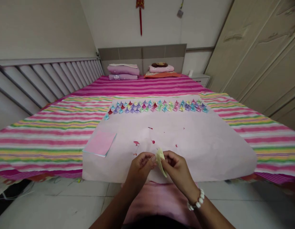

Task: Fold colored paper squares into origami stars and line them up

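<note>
A folded piece of pale yellow paper (161, 161) is held up above the near edge of the white sheet (200, 143). My right hand (175, 165), with a white beaded bracelet at the wrist, pinches it between thumb and fingers. From the other side, my left hand (143, 163) has its thumb and fingertips closed at the paper's left edge; the exact grip there is partly hidden. On the sheet to the left lies a stack of square paper (101, 143), pink on top. Along the far edge stand rows of small folded paper pieces (145, 107) in several colours.
Small red marks or scraps (136, 143) dot the sheet's middle. Beneath it is a bed with a striped cover (42, 136). Folded bedding (123, 70) sits by the headboard (130, 52). A railing (54, 78) runs along the left, wardrobe doors (259, 54) along the right.
</note>
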`<act>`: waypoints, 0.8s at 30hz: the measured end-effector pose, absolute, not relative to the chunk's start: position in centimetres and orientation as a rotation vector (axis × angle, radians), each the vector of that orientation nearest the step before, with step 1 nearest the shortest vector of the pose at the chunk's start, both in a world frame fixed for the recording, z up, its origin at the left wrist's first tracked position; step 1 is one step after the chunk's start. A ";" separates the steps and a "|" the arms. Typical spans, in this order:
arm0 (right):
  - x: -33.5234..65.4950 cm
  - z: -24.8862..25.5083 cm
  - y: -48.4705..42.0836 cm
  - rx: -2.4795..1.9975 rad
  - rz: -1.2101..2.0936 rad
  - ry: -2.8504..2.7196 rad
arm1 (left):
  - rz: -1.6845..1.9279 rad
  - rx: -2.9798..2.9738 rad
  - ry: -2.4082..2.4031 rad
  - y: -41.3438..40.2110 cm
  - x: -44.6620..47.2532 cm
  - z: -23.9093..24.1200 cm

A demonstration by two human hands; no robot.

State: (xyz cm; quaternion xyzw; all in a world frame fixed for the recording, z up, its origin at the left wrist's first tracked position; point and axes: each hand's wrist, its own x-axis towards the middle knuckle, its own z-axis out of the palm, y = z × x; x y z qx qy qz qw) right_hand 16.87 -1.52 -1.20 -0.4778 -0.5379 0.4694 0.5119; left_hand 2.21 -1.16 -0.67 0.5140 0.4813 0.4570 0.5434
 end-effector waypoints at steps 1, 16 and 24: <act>16.8 -1.3 -1.6 -1.167 1.033 -1.344 | 1.078 1.258 1.177 -1.4 2.4 -0.5; 16.4 -1.1 -2.1 -1.104 0.706 -1.499 | 1.064 1.605 1.329 -2.1 3.0 -0.3; 16.5 -1.1 -2.1 -1.138 0.591 -1.413 | 1.057 2.080 1.756 -2.8 2.0 -0.2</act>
